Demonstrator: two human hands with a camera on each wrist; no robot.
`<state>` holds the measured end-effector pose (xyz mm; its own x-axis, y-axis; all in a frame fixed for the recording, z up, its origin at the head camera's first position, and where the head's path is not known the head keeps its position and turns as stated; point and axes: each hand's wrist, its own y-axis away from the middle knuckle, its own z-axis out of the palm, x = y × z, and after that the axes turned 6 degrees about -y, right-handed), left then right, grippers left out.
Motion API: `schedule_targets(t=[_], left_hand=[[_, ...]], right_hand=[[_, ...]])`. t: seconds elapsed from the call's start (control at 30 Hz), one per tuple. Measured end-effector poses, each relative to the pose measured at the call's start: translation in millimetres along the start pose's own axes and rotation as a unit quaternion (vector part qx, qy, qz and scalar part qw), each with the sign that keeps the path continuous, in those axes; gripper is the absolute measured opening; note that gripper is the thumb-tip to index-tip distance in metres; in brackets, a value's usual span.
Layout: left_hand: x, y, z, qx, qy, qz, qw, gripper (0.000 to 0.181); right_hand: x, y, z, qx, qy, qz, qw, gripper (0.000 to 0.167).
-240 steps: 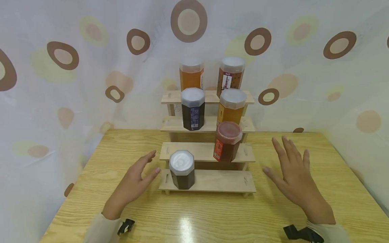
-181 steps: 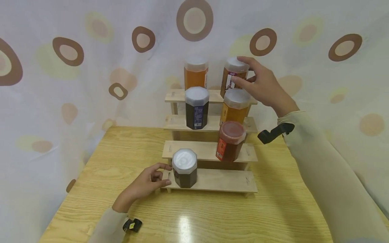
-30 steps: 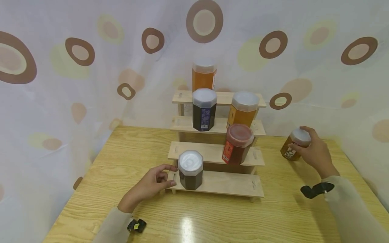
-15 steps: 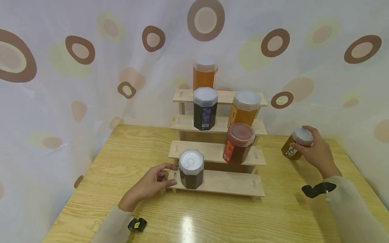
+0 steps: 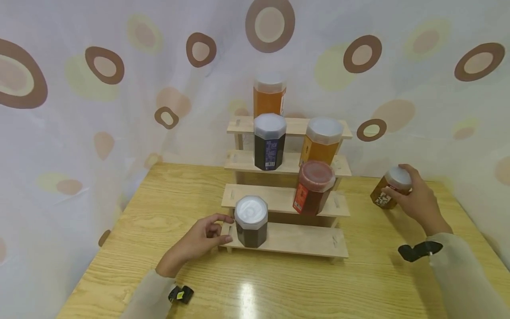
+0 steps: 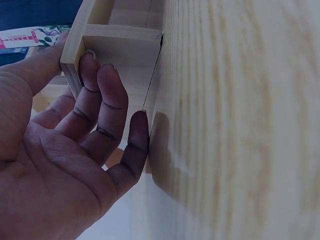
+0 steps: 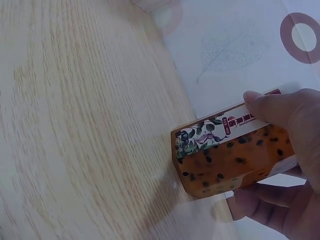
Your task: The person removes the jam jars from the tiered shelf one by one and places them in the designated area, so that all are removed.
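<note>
Nearest: left hand (image 5: 195, 241), fingers and thumb curled round the near left end of a pale four-tier wooden rack (image 5: 299, 241) on a yellow wood-grain table (image 5: 215, 279). Just right of that grip, on the bottom tier: brown-black octagonal jar, whitish lid (image 5: 252, 235). Right hand (image 5: 420, 201) well apart, clamped on an amber octagonal jar with dark seeds and a whitish lid (image 5: 384, 195), tilted, right of the rack; can't tell if its base touches the table. Left of that grip, tier two: dark-red jar, red lid (image 5: 312, 197). Tier three, farther left: near-black jar, blue label (image 5: 263, 153), plus golden-yellow jar (image 5: 320, 153). Top tier: orange jar (image 5: 267, 104). Beyond everything, white brown-ringed wall covering (image 5: 311, 26).

Red jar blocks the golden one's base; near-black jar blocks the orange one's. Thumb covers part of the seeded jar's label. Printed strip (image 6: 35, 36), left wrist view, cut off, unclear what.
</note>
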<state>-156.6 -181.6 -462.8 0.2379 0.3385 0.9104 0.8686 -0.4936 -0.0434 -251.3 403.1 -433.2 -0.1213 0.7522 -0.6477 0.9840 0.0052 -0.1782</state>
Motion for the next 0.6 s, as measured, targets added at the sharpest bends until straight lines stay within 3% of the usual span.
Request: schedule_targets(t=[0.33,0.47,0.6], left_hand=[[0.8,0.9,-0.4,0.003,0.007,-0.012,0.9999,0.041],[0.3,0.3,-0.5,0.0,0.013,-0.01,0.9999,0.041],[-0.1,0.4,-0.3,0.0,0.012,-0.001,0.9999,0.041]], right_hand=[[-12.1,-0.7,-13.0,-0.059,-0.029,-0.003,0.9978,0.083],[-13.8,-0.3,-14.5,-0.035,-0.017,-0.011,0.9992,0.082],[-20.0,-1.4,-16.5,0.024,-0.005,-0.032,0.9992,0.077]])
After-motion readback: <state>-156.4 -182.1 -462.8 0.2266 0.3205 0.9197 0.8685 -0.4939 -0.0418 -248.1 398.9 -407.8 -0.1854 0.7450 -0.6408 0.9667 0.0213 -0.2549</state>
